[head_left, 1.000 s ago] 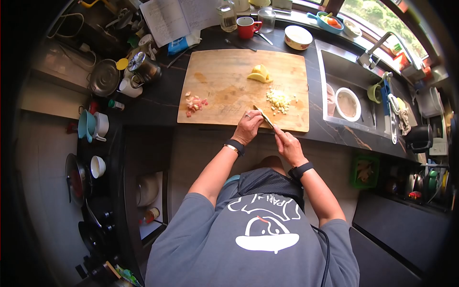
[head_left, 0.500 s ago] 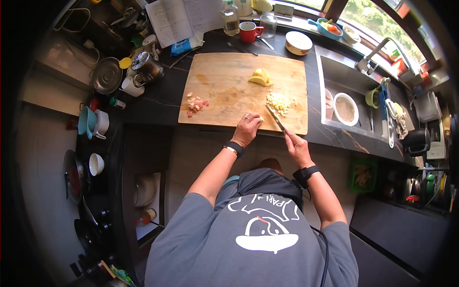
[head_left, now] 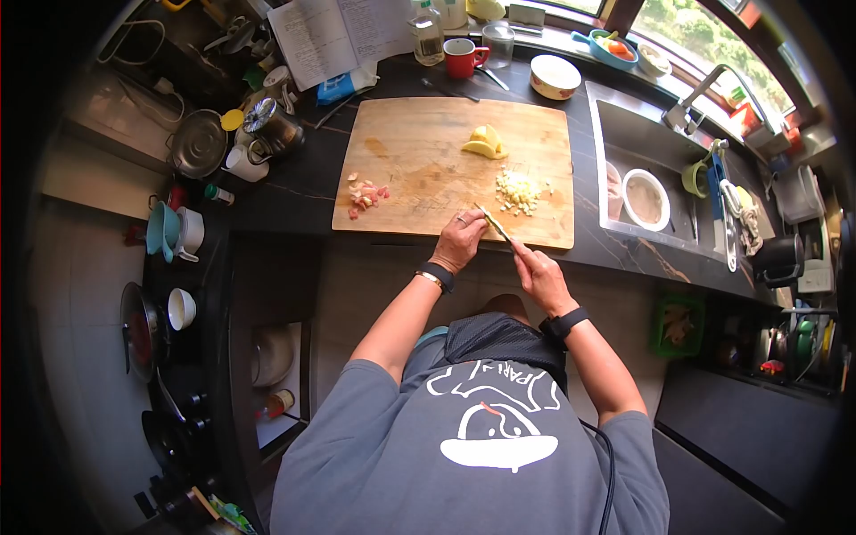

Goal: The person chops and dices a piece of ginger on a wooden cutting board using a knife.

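My left hand (head_left: 461,239) is closed near the front edge of a wooden cutting board (head_left: 419,160), its fingertips pinching a small pale piece of food that the fingers and blade mostly hide. My right hand (head_left: 541,276) is wrapped round the handle of a knife (head_left: 496,225), whose blade lies against the left fingertips. Just beyond the blade is a heap of diced pale yellow pieces (head_left: 517,192). Yellow wedges (head_left: 484,141) rest farther back on the board. Pinkish chopped pieces (head_left: 365,195) sit at its left side.
To the right is a sink (head_left: 615,134) with a white round container (head_left: 645,201) in it. Behind the board stand a red mug (head_left: 464,59), a white bowl (head_left: 555,78) and a bottle (head_left: 427,36). A moka pot (head_left: 275,123) and pans crowd the left counter.
My right hand has moved left with the knife, bringing the blade from the diced heap to my left fingertips. My left hand has stayed nearly in place.
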A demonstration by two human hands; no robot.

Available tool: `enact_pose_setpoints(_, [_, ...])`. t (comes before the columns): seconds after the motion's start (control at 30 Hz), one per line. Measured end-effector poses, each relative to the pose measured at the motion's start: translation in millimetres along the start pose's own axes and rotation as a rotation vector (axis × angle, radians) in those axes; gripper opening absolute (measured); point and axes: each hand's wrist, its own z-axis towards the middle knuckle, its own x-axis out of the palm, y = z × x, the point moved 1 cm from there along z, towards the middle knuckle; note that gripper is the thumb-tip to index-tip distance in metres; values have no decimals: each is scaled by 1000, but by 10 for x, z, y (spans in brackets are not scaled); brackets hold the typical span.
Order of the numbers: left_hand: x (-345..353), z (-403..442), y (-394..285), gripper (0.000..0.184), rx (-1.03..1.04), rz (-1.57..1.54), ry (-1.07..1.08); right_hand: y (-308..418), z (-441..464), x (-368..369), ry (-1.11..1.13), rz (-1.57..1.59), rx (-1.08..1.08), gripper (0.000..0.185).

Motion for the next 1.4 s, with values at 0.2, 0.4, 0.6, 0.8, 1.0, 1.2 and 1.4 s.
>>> enact_pose_setpoints(0.2, [3,-2,-7,13,-30,-31,5,1,-8,35,0,-64,-8,42])
enact_pose_setpoints(0.4, [-7,10,-13,12,-30,-29,-7,-51,-13,137,-2,-115,-1,43])
enact_pose_setpoints(0.6, [-3,6,-4,12,-21,-25,4,-129,-89,96,3,-72,-6,43])
enact_pose_setpoints(0.8, [28,-21,-10,13,-33,-4,3,-141,-166,-97,19,76,57,39])
enact_pose_setpoints(1.0, [14,-16,-23,12,-40,-14,-8,-121,-123,-131,-120,247,126,36])
enact_pose_setpoints(1.2, [31,-21,9,12,-16,-8,-12,-7,-50,-74,-37,111,5,36])
enact_pose_setpoints(1.4, [14,-20,-17,11,-40,-19,1,-38,-32,-65,19,54,22,37])
